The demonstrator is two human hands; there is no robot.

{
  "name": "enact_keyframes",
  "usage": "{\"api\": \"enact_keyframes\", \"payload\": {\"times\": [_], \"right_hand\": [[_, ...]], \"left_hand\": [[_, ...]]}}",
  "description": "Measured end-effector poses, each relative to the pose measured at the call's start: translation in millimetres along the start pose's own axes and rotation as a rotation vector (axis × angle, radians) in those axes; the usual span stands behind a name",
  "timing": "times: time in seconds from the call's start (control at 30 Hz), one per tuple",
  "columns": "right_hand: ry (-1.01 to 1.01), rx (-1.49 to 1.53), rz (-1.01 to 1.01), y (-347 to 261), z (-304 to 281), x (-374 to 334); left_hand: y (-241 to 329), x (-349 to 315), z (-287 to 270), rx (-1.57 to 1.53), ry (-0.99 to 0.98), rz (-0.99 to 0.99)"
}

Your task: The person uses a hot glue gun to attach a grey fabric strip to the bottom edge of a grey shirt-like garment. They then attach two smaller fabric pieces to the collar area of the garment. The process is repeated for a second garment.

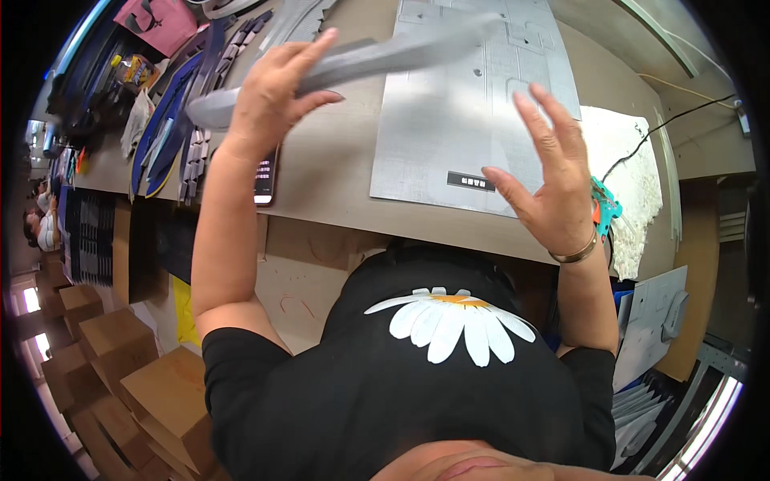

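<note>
A long grey strip [377, 66], smeared by motion, stretches across the far side of the table beneath my left hand [277, 92]. This hand's fingers and thumb are spread, and the strip passes through the gap between them without being gripped. Whether the palm touches it cannot be seen. Over the right part of a flat silvery-grey sheet [433, 120], my right hand [553, 172] hangs with fingers and thumb apart and nothing in it. The sheet lies on the table and carries a small dark label [471, 181] near its front edge.
A phone [265, 178] lies near my left forearm. On the right are a teal-and-orange tool [605, 210], a white fluffy pad [638, 200] and a black cable [642, 144]. Blue strips [164, 132] and a pink bag [159, 22] occupy the left. Cardboard boxes [172, 393] stand lower left.
</note>
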State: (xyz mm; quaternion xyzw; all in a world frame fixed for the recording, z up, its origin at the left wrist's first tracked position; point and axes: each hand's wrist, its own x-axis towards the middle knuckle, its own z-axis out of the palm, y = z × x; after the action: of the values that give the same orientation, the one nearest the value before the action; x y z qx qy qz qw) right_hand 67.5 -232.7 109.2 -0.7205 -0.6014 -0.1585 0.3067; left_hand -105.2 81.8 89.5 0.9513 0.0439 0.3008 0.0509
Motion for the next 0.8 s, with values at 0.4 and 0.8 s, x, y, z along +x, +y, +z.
{"api": "enact_keyframes", "payload": {"times": [0.4, 0.8], "right_hand": [[-0.237, 1.231, 0.765, -29, 39, 9], [-0.012, 1.364, 0.775, -29, 27, -8]], "left_hand": [[84, 20, -21, -0.956, -0.356, -0.424], [136, 25, -22, -1.415, -0.590, -0.521]]}}
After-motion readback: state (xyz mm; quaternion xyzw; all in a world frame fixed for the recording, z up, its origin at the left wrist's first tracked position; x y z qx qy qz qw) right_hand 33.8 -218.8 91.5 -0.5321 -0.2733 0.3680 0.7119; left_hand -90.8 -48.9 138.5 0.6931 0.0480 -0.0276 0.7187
